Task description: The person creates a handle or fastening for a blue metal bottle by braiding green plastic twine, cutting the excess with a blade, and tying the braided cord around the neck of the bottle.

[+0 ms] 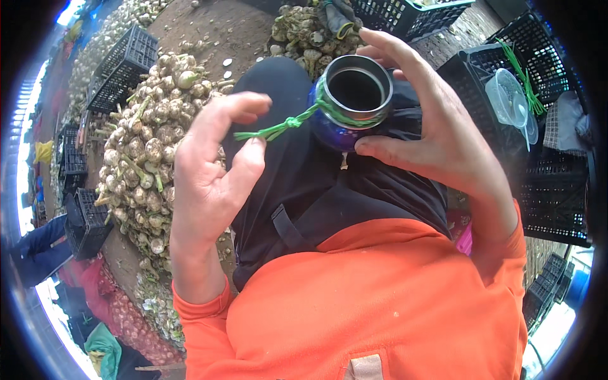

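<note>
A dark blue metal pot [357, 92] with a wide silver rim and dark inside stands over my lap, its mouth facing up. Green twine [294, 121] is wound around its neck and knotted, with a frayed tail sticking out leftward. My left hand [215, 152] is open beside that tail; its thumb tip meets or nearly meets the twine, and the other fingers are lifted away. Around the pot's right side my right hand [437, 111] is spread wide, thumb near the lower body and fingers beyond the rim. Whether the thumb touches the pot I cannot tell.
A big heap of garlic bulbs [149, 152] lies on the ground at left, with a smaller pile [310, 38] ahead. Black plastic crates [123, 66] stand on both sides. At right, a clear plastic tub [505, 95] and green twine strands [522, 73] rest on crates.
</note>
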`<state>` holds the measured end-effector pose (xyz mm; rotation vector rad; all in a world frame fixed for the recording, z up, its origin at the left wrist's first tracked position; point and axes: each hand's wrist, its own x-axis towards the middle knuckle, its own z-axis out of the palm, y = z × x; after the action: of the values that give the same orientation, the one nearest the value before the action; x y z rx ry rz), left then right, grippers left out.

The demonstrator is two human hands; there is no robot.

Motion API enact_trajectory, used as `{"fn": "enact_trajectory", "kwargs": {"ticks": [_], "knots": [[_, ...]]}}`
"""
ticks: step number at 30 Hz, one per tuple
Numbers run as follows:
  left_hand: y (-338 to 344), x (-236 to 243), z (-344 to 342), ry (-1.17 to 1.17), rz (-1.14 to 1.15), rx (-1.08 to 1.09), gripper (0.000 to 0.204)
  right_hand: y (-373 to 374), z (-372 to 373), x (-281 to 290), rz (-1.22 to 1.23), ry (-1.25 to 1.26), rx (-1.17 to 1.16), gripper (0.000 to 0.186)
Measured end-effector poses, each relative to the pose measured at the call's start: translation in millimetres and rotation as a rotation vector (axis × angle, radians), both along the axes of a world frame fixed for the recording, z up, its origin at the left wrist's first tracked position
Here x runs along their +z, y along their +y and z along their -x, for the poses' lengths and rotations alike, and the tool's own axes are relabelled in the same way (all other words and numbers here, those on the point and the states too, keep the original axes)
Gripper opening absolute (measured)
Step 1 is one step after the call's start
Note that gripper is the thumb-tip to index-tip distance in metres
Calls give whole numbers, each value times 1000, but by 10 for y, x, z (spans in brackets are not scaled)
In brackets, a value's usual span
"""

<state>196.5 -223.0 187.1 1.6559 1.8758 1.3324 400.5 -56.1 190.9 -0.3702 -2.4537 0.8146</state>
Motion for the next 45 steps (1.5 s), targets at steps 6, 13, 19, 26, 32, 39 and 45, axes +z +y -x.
{"fn": "enact_trajectory", "kwargs": {"ticks": [6,13,19,26,32,39,45], "knots": [[152,328,-195,102,69,-35,37,1,-166,-112,136,-10,10,81],[362,236,-197,-148,338,-150,25,-49,-213,-217,110,60,-12,82],[388,183,-323,-628,222,-146,29,-75,6,-249,83,255,2,89],[413,94,-388,-747,180,-104,30,-22,156,-346,197,335,42,61],[476,-139,-294,-810,101,-32,29,-14,199,-376,210,346,24,59],[559,-140,-201,-714,127,-38,25,-39,171,-325,148,318,75,62],[653,-116,-93,-653,176,-166,25,-36,151,-331,140,277,34,58]]}}
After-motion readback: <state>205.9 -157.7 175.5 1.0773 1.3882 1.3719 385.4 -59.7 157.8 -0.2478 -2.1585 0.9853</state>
